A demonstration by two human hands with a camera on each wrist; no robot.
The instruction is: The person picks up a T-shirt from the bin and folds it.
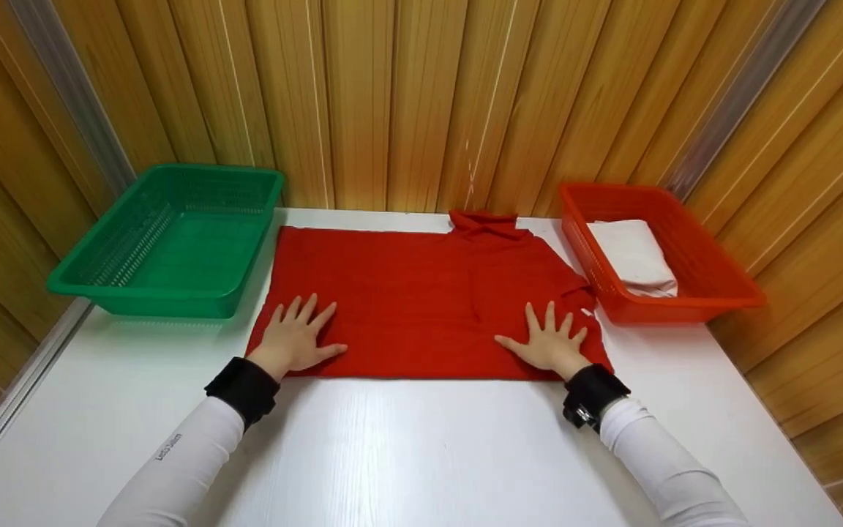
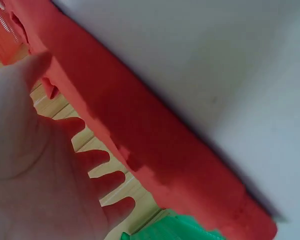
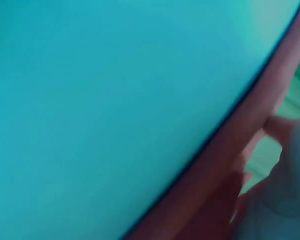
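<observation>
A red collared shirt (image 1: 392, 293) lies folded lengthwise on the white table, its collar toward the back right and a sleeve at the right end. On its near left part my left hand (image 1: 296, 340) rests with fingers spread. My right hand (image 1: 549, 342) lies on the near right part, fingers also spread. In the left wrist view the left hand (image 2: 50, 165) has its fingers straight beside the shirt's near edge (image 2: 155, 135). Strongly tinted, the right wrist view shows part of the right hand (image 3: 277, 185) by the cloth (image 3: 225, 145).
A green basket (image 1: 165, 293) stands at the back left, with nothing seen inside. At the back right, close beside the shirt, an orange-red basket (image 1: 714, 271) holds a folded white cloth (image 1: 634, 256). Wood-patterned walls (image 1: 421, 102) close off the back and sides of the table (image 1: 407, 454).
</observation>
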